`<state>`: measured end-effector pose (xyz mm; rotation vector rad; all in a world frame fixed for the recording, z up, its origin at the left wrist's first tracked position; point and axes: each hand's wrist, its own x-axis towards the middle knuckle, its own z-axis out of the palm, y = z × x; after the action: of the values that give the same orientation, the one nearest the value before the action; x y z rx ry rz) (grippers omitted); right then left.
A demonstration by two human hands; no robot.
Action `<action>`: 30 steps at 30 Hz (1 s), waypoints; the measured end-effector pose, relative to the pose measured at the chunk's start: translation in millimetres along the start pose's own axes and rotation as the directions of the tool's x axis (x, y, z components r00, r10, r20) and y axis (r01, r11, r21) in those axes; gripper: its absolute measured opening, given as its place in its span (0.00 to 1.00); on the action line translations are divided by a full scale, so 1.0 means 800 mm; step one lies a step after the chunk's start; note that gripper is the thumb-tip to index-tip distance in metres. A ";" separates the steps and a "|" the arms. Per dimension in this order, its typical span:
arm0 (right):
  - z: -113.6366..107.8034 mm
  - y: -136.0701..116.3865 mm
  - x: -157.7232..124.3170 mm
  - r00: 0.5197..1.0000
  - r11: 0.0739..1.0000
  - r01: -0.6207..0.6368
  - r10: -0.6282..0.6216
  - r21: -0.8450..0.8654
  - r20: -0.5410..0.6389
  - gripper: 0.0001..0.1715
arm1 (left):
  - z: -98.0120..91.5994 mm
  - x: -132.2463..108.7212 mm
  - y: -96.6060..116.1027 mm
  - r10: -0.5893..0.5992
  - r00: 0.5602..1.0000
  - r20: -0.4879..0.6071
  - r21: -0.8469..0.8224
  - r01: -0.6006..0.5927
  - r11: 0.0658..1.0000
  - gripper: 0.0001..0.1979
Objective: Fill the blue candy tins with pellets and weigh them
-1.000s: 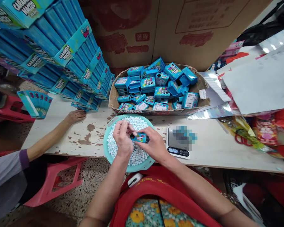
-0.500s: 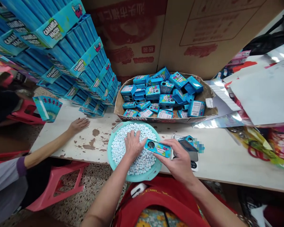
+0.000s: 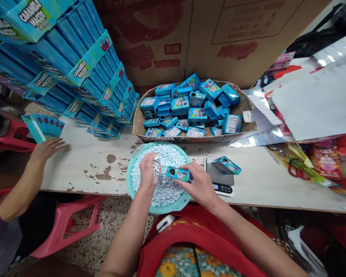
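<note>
My left hand is curled around some small pale candies, just above a turquoise basin full of the same pieces. In my right hand is a blue candy box labelled "Caramelo Macizo", held over the basin's right side with its round dark hole facing up. To the right a second blue box stands tilted on a digital scale, whose display is lit.
Behind the basin, a cut-down carton holds many blue boxes. Stacked display trays of blue boxes rise at the left. Another person's hand touches a fanned blue card piece. Plastic wrappers and scissors lie at the right.
My left hand has gone from lying spread on the candies to closing around some and lifting. The box in my right hand shifted slightly left. The other person's hand moved left to the card piece.
</note>
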<state>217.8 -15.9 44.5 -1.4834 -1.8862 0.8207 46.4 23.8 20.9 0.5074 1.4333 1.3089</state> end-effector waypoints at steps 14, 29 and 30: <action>0.010 -0.031 0.019 0.994 0.993 0.102 -0.100 -0.050 0.037 0.16 | 0.032 -0.038 0.037 0.181 0.977 -0.110 -0.266 -0.204 0.942 0.13; 0.001 -0.027 0.022 0.997 0.995 0.081 -0.080 0.055 -0.013 0.17 | 0.047 -0.041 0.037 0.273 0.955 -0.116 -0.119 -0.287 0.951 0.13; 0.001 -0.026 0.022 0.997 0.996 0.078 -0.077 0.051 -0.011 0.17 | 0.048 -0.041 0.037 0.281 0.952 -0.119 -0.114 -0.294 0.949 0.14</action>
<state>200.7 -2.4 61.7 -1.3716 -1.8897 0.8196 80.9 21.5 67.6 0.5853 1.3806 1.6713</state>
